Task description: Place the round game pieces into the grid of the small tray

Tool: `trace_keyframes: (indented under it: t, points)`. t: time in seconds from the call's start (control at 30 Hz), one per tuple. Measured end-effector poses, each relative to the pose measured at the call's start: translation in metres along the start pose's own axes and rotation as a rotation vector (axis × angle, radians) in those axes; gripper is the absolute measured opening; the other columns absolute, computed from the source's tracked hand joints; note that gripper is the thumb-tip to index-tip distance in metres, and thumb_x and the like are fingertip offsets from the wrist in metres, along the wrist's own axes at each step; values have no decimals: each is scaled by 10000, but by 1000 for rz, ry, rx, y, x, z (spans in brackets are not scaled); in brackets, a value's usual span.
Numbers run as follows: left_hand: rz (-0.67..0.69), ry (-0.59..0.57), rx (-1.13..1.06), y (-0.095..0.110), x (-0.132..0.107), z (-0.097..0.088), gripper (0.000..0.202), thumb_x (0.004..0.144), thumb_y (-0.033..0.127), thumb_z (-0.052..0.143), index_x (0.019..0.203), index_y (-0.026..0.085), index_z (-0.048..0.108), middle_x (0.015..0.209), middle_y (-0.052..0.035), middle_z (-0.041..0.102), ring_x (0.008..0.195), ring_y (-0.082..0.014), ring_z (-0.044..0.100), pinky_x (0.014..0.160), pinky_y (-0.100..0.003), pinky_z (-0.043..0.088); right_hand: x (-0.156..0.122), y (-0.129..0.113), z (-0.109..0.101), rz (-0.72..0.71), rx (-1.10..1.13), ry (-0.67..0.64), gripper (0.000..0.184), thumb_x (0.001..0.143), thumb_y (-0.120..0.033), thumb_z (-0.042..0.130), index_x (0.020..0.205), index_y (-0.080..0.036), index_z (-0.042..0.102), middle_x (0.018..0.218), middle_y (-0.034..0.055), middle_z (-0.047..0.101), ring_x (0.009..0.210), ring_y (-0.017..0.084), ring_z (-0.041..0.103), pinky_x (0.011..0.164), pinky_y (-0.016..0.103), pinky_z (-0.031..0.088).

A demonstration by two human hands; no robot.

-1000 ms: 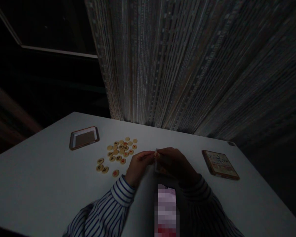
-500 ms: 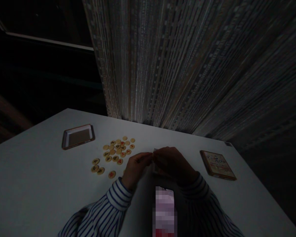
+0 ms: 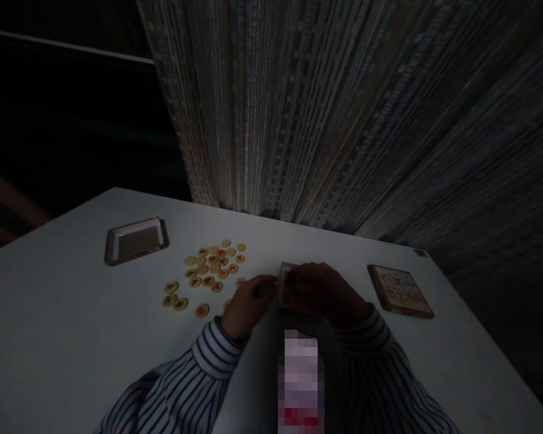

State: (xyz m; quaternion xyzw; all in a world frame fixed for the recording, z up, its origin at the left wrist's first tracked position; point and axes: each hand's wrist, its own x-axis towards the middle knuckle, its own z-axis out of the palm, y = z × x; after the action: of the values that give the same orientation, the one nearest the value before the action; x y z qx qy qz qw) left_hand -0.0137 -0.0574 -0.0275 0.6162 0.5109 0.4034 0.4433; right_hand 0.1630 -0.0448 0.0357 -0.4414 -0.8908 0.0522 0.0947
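My two hands meet over a small dark box (image 3: 284,283) at the middle of the white table (image 3: 72,337). My left hand (image 3: 250,302) is curled at the box's left edge. My right hand (image 3: 323,289) covers its right side with bent fingers. The dim light hides what the fingertips pinch. A loose heap of round tan game pieces (image 3: 212,268) with red and black marks lies just left of my left hand.
An empty brown-rimmed box tray (image 3: 134,240) sits at the far left of the table. A printed box lid (image 3: 400,290) lies at the right. A ribbed curtain (image 3: 344,120) hangs behind the table's far edge. A blurred patch (image 3: 301,380) lies between my striped sleeves.
My hands have come down from holding a tan piece in the air to the small box on the table. The view has drifted, shifting everything slightly up and left.
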Motion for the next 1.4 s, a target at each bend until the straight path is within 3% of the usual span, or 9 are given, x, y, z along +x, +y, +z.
trace_keyframes:
  t: [0.17,0.37,0.6,1.4]
  points:
    - [-1,-62,115,-6,-2,-1,353,747,266,527,1052,122,630,795,-84,698,705,-188,628,657,-297,477,1,1,0,-8,-11,-74,107,794,-248,569,856,-200,643,807,37,685,717,146,602,621,252,378]
    - [-18,-107,124,-5,-3,-2,383,728,256,526,1075,120,617,860,-92,697,728,-183,633,663,-284,474,2,2,1,17,26,-125,123,747,-249,605,847,-193,650,821,39,692,735,159,625,615,247,403]
    - [-30,-94,127,-7,-4,-3,366,709,271,547,1045,157,639,787,-63,702,690,-179,631,663,-281,470,6,-1,10,55,-19,-142,110,785,-227,557,814,-190,656,786,47,686,709,150,618,604,240,405]
    - [-25,-130,126,-9,-4,-4,353,703,261,555,1028,166,652,729,-54,704,668,-187,633,667,-288,464,12,7,33,-45,-46,-223,117,793,-225,558,754,-173,654,795,37,664,715,136,590,611,250,358]
